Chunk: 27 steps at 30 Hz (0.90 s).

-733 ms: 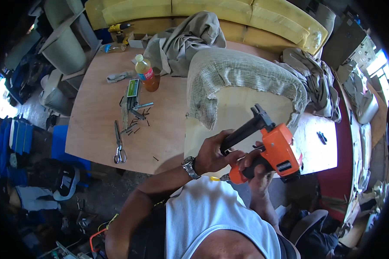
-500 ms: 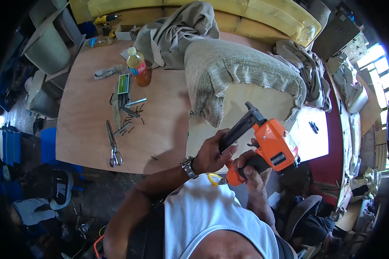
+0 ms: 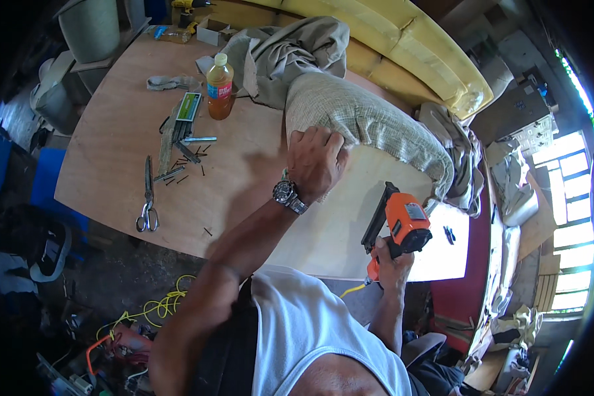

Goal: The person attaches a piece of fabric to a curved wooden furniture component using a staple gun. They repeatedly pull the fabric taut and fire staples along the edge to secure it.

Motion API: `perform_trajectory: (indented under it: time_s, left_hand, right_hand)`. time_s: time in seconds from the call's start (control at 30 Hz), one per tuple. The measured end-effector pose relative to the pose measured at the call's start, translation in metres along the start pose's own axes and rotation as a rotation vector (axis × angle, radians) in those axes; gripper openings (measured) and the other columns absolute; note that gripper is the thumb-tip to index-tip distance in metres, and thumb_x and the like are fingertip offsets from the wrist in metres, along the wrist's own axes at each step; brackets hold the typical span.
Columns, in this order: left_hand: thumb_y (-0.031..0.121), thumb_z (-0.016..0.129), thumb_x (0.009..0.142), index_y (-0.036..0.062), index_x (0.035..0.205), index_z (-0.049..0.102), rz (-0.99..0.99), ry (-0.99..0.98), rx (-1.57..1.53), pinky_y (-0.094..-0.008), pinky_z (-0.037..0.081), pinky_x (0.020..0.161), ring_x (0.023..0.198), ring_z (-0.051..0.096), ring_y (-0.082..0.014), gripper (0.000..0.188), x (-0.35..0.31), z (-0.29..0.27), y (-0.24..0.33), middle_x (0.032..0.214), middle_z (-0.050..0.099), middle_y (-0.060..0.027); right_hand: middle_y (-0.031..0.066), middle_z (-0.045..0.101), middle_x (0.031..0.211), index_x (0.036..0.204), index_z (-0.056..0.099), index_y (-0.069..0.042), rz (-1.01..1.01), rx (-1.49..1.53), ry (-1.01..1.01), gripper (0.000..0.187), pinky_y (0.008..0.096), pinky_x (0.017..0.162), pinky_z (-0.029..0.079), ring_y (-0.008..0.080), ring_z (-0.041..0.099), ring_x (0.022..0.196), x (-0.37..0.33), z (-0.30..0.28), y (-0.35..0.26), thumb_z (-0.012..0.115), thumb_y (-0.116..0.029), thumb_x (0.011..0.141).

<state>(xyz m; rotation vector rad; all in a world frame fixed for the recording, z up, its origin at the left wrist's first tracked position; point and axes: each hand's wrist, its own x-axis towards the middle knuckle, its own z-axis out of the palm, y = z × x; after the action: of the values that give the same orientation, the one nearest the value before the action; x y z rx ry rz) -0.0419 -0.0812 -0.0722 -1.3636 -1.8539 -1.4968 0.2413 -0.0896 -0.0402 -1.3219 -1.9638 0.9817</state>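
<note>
My left hand, with a watch on its wrist, lies at the near left corner of a beige woven fabric cover. Its fingers are curled over the cover's edge; what is under the palm is hidden. The cover wraps a padded piece whose pale flat underside faces up. In my right hand is an orange and black pneumatic staple gun, gripped by its handle. The gun is held above the near right part of the table, apart from the cover, and a yellow hose runs from its handle.
On the wooden table lie scissors, metal staple strips, several loose nails and a green-labelled box. A drink bottle stands behind them. Grey cloth heaps up at the back; a yellow hose coils on the floor.
My left hand has left the staple gun's front and moved up to the cover's corner. My right hand has lowered the gun slightly. The view has shifted to the right.
</note>
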Motion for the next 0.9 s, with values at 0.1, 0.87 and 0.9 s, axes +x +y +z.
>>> perform_trajectory:
  time_s: [0.1,0.87,0.9]
  left_hand:
    - [0.007,0.071,0.078,0.0087,0.074,0.051,0.012,0.135,0.051,-0.0454,0.040,0.065,0.070,0.052,-0.0307,0.020,0.002,-0.007,-0.008,0.074,0.053,-0.0093]
    - [0.021,0.068,0.090,0.0096,0.090,0.066,0.080,-0.218,-0.415,-0.0372,0.052,0.075,0.084,0.064,-0.0202,0.012,-0.067,-0.036,-0.059,0.094,0.068,-0.0063]
    - [0.023,0.065,0.095,0.0080,0.096,0.067,-0.128,-0.127,-0.452,-0.0364,0.052,0.076,0.087,0.064,-0.0183,0.015,-0.076,-0.032,-0.086,0.097,0.069,-0.0070]
  right_hand:
    - [0.0037,0.065,0.069,0.098,0.063,-0.001,0.006,0.045,0.001,0.020,0.0305,0.058,0.048,0.0124,0.061,0.060,0.011,-0.005,0.017,0.073,-0.016,0.091]
    - [0.0035,0.063,0.064,0.086,0.063,0.000,0.095,0.114,-0.041,0.018,0.0301,0.056,0.048,0.0121,0.061,0.056,0.027,-0.013,0.026,0.070,-0.015,0.093]
    - [0.0037,0.063,0.064,0.085,0.063,0.000,0.102,0.122,-0.057,0.018,0.0300,0.056,0.049,0.0123,0.061,0.056,0.027,-0.012,0.026,0.070,-0.015,0.093]
